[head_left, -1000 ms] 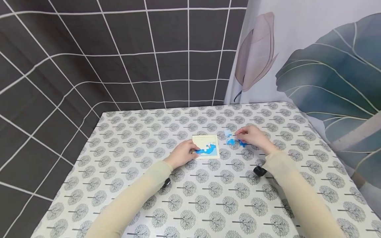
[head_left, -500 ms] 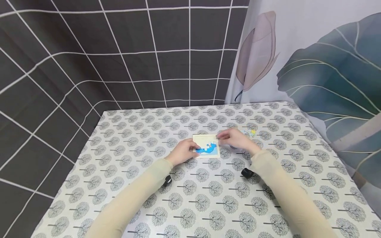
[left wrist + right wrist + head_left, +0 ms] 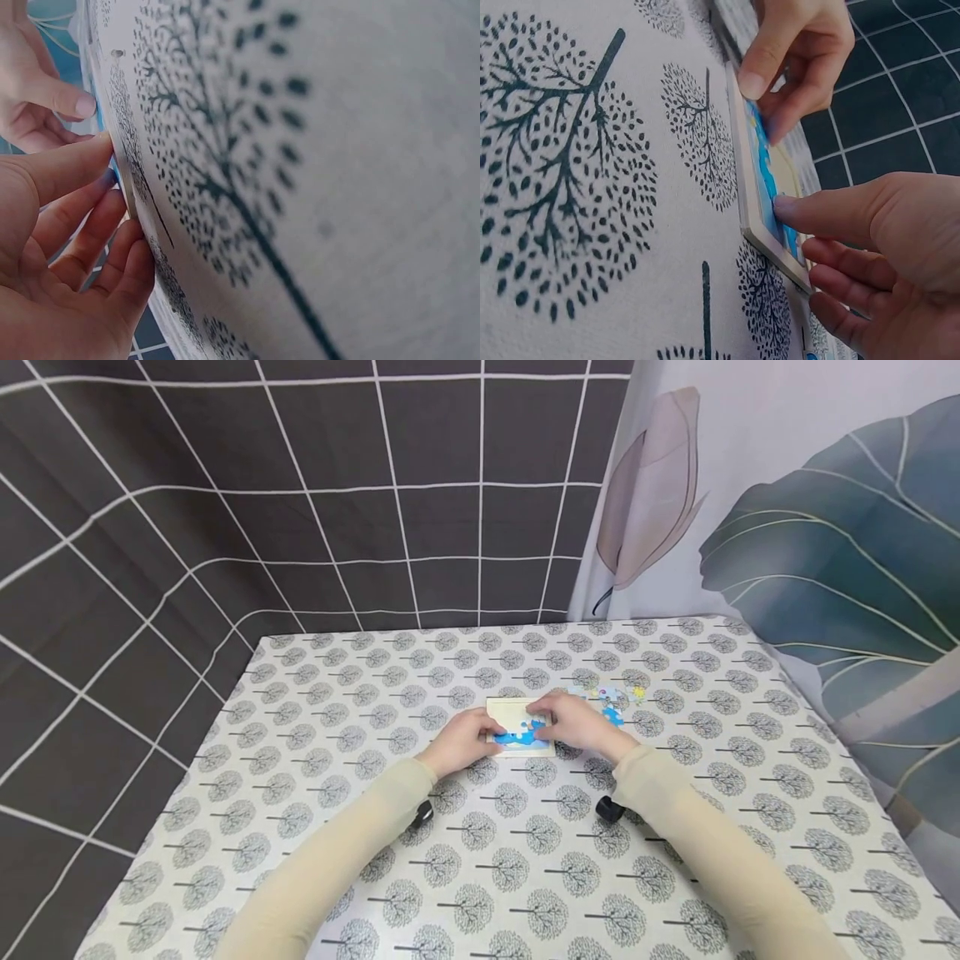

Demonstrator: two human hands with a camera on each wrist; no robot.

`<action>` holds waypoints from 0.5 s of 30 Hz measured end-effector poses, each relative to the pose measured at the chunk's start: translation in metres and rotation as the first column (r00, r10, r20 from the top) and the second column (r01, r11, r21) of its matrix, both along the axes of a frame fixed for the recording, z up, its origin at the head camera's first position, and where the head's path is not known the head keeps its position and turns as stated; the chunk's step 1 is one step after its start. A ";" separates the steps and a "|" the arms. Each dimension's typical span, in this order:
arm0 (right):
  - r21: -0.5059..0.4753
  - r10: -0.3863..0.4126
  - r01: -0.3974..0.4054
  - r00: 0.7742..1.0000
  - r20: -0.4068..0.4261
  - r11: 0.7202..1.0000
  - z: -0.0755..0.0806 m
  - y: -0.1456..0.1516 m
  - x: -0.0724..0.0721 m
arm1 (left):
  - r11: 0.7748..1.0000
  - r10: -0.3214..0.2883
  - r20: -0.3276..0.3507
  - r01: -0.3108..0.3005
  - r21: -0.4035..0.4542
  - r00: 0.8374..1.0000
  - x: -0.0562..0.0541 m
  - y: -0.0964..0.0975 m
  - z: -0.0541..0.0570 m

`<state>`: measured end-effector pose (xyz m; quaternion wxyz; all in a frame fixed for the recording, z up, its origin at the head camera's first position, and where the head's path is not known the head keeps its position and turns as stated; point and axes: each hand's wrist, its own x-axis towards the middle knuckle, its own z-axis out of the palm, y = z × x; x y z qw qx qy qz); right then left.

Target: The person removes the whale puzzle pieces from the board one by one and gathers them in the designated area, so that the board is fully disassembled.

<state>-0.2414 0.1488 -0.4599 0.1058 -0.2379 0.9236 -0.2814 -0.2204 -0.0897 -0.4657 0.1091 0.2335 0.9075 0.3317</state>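
A shallow cream puzzle tray (image 3: pixel 507 707) with a partly laid blue picture (image 3: pixel 517 739) lies on the table. My left hand (image 3: pixel 462 743) holds the tray by its left edge, thumb and fingers at the rim, as the left wrist view also shows. Over the tray's right half, my right hand (image 3: pixel 576 722) pinches a small blue puzzle piece, largely hidden by the fingers. In the right wrist view the right thumb (image 3: pixel 810 210) touches the blue area inside the tray. Loose puzzle pieces (image 3: pixel 612 716), blue, pale and yellow, lie to the tray's right.
A white tablecloth (image 3: pixel 420 860) printed with grey trees covers the table. Behind it hangs a dark curtain (image 3: pixel 337 527) with a white grid, and a pale curtain (image 3: pixel 660 468) with leaf and petal prints hangs at the right. A black band piece (image 3: pixel 610 809) sits below the right wrist.
My right hand has moved left from the loose pieces to the tray, uncovering the pieces at the right. My left hand stays at the tray's left edge.
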 end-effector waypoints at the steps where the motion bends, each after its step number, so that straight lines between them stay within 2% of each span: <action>1: 0.012 0.003 -0.003 1.000 -0.008 1.000 0.000 0.000 0.000 | 1.000 -0.002 -0.001 0.002 -0.003 1.000 0.000 0.000 0.000; 9: 0.030 0.024 -0.022 0.999 -0.038 0.999 0.002 -0.001 0.001 | 1.000 -0.012 -0.021 0.012 -0.026 1.000 0.000 0.000 0.000; 15: 0.036 0.012 -0.011 1.000 -0.022 0.999 0.001 -0.003 0.001 | 1.000 -0.014 -0.016 0.014 -0.019 1.000 -0.001 0.000 0.000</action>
